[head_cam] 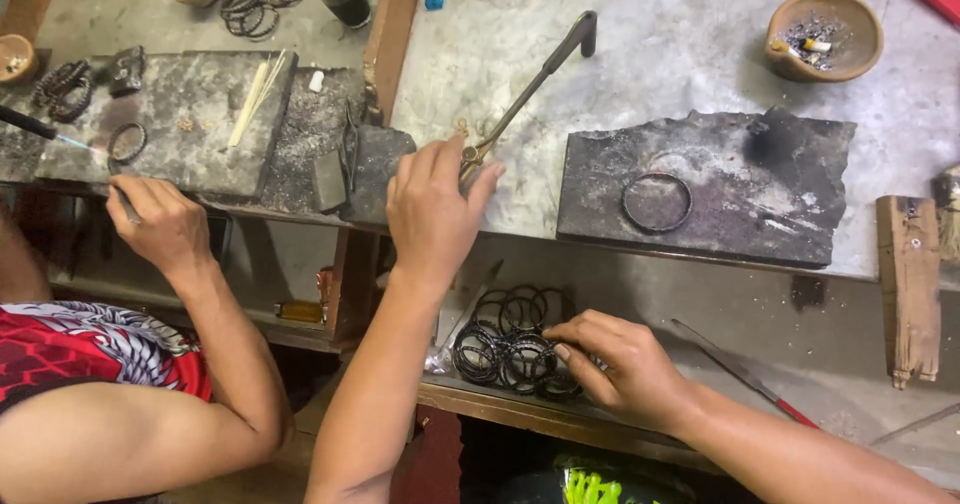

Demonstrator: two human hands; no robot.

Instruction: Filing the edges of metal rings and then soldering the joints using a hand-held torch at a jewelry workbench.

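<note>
On the low wooden shelf (pixel 520 414) nearest, the right hand (pixel 625 369) pinches its fingers onto a heap of dark wire rings (pixel 510 349). Above, on the grey, scorched workbench (pixel 680 54), the left hand (pixel 432 214) closes round a brass torch (pixel 530 89). One ring (pixel 656 202) lies on a charred slab (pixel 720 189). A neighbour's hand (pixel 160 224) works far left

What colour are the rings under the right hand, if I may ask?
The rings are black, in the head view.
</note>
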